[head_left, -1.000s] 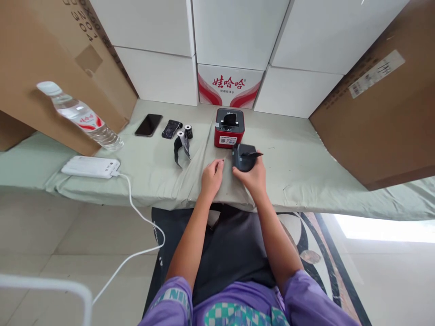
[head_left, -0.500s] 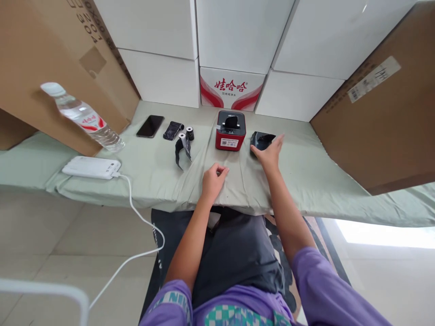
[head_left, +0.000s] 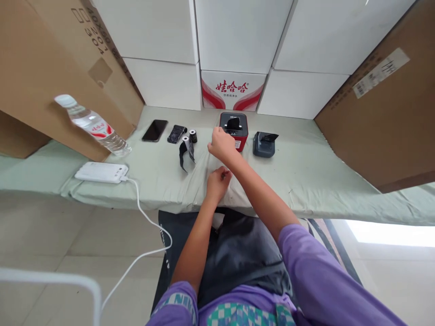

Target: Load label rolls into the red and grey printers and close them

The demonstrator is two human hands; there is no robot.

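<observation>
My right hand (head_left: 221,144) reaches across the green cloth and touches the left front of the red and black label printer (head_left: 234,128); its fingers are curled and hold nothing I can see. My left hand (head_left: 218,180) rests on the cloth near the table's front edge, fingers loosely curled, empty. A small dark grey printer (head_left: 264,144) sits alone to the right of the red one. Two small paper rolls (head_left: 189,137), one with a dark strip trailing from it, lie just left of my right hand.
A black phone (head_left: 155,130) and a dark packet (head_left: 176,134) lie at the back left. A water bottle (head_left: 93,126) lies tilted by a white power bank (head_left: 102,173) with a white cable (head_left: 146,226). Cardboard boxes (head_left: 380,104) and white cartons (head_left: 238,40) wall the table.
My right hand set the dark grey printer down to the right of the red printer, let go, and swung left to the red printer's front. My left hand stayed near the front edge.
</observation>
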